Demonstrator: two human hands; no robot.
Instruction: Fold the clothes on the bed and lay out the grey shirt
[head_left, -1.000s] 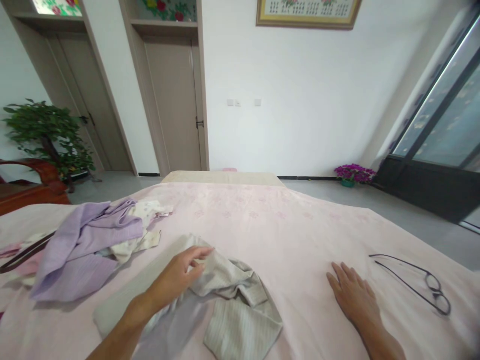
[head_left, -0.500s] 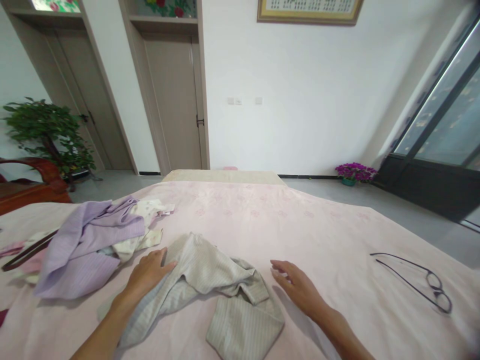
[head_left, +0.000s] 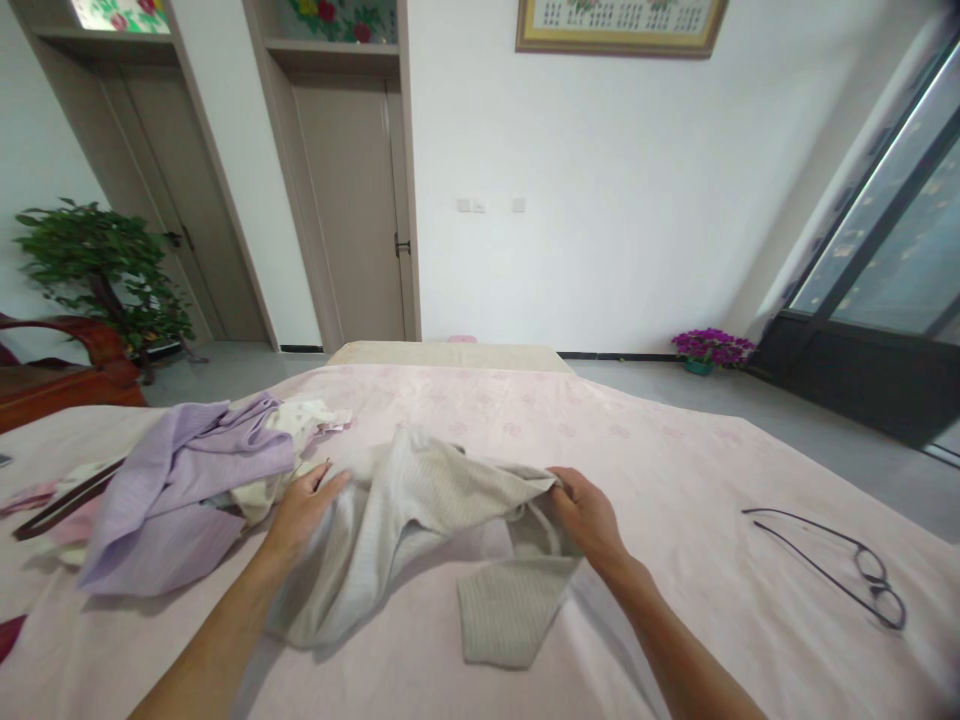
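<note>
A beige-grey, finely striped garment (head_left: pixel 442 490) is stretched between my two hands, its upper part lifted off the bed and its lower folds hanging. It is crumpled, so I cannot tell its exact kind. My left hand (head_left: pixel 306 505) pinches its left edge, thumb toward the cloth. At the other end, my right hand (head_left: pixel 589 510) is closed on the right edge. One striped flap (head_left: pixel 517 610) of the same garment droops below my right hand onto the pink bedspread (head_left: pixel 645 450).
To the left lies a heap of clothes with a lilac garment (head_left: pixel 165 490) on top and a dark brown strap (head_left: pixel 67 500) beside it. Dark-framed glasses (head_left: pixel 862 570) rest on the bedspread at the right. Beyond are a wooden chair (head_left: pixel 97 360) and a potted plant (head_left: pixel 97 260).
My right hand, open beside the garment before, has moved up and closed on its right edge. My left hand has gripped the left edge. The garment is raised and spread wider.
</note>
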